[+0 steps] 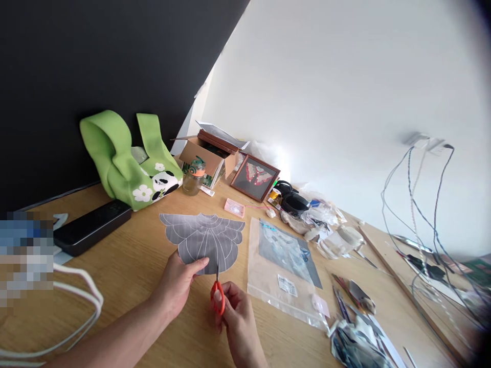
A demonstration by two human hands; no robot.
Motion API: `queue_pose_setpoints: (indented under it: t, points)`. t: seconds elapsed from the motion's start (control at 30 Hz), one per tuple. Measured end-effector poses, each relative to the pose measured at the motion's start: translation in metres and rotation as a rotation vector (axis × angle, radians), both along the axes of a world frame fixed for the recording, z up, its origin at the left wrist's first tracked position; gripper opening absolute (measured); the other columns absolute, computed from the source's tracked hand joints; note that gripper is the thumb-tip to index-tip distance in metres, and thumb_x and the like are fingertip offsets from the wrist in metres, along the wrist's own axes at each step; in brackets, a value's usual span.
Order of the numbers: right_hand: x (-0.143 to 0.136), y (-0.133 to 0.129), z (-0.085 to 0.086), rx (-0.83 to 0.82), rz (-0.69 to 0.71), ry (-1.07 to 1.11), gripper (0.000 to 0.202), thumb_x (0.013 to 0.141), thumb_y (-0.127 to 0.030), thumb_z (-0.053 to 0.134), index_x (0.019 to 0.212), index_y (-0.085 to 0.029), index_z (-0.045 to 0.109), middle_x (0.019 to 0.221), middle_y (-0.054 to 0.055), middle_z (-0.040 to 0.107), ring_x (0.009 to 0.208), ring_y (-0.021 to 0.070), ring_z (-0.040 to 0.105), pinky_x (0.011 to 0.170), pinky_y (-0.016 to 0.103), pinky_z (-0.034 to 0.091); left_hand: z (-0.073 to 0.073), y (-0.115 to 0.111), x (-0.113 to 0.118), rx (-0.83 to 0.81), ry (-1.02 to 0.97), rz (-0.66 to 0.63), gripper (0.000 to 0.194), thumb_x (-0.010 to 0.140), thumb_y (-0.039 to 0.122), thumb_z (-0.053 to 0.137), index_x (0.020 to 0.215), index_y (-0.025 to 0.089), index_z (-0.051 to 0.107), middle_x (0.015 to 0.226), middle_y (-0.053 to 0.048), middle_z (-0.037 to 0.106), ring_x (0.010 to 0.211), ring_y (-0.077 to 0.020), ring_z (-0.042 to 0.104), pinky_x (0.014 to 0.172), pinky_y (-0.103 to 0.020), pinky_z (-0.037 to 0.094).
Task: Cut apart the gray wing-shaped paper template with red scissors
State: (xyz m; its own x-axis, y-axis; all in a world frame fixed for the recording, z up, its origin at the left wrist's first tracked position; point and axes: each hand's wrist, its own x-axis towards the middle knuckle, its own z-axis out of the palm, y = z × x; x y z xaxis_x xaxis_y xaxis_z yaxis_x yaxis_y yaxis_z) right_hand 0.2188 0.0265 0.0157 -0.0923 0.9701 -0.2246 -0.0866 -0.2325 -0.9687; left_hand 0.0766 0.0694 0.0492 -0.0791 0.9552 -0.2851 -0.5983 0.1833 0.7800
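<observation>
My left hand (184, 276) pinches the lower edge of a grey paper cutout (203, 235), its thumb lying on top. The cutout has a scalloped outline and white lines fanning out like petals or feathers. My right hand (237, 312) grips red-handled scissors (218, 299), with fingers in the handle loops. The scissor blades point away from me and meet the cutout's bottom edge, just right of my left thumb. How far apart the blades are, I cannot tell. Both hands are above the wooden table (141, 260).
A clear plastic bag (268, 286) with printed sheets lies right of my hands. Behind stand a green panda bag (126, 179), a bottle (193, 179), a cardboard box (207, 153) and a framed butterfly (255, 176). Tools and cables (412, 189) are at right; a black case (94, 227) is left.
</observation>
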Motion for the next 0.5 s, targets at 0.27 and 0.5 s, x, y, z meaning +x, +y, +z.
queue_pose_setpoints:
  t: [0.27,0.5]
  points:
    - [0.0010,-0.0003,-0.0017,0.007,0.013,0.022,0.046,0.076,-0.058,0.072,0.074,-0.015,0.055,0.065,-0.003,0.053,0.046,0.0048,0.040,0.042,0.019,0.030,0.0008,-0.0015,0.0017,-0.008,0.000,0.000,0.041,0.053,0.022,0.085,0.091,0.018,0.070,0.089,-0.005,0.076,0.088,-0.0224,0.068,0.081,-0.033,0.050]
    - [0.0002,0.0003,0.0000,0.019,0.006,0.006,0.046,0.076,-0.058,0.072,0.074,-0.015,0.055,0.063,-0.003,0.052,0.045,0.0044,0.039,0.041,0.018,0.030,0.0005,-0.0027,0.0018,0.006,-0.010,-0.009,0.037,0.055,0.023,0.085,0.090,0.019,0.071,0.089,-0.005,0.076,0.088,-0.0222,0.069,0.080,-0.032,0.051]
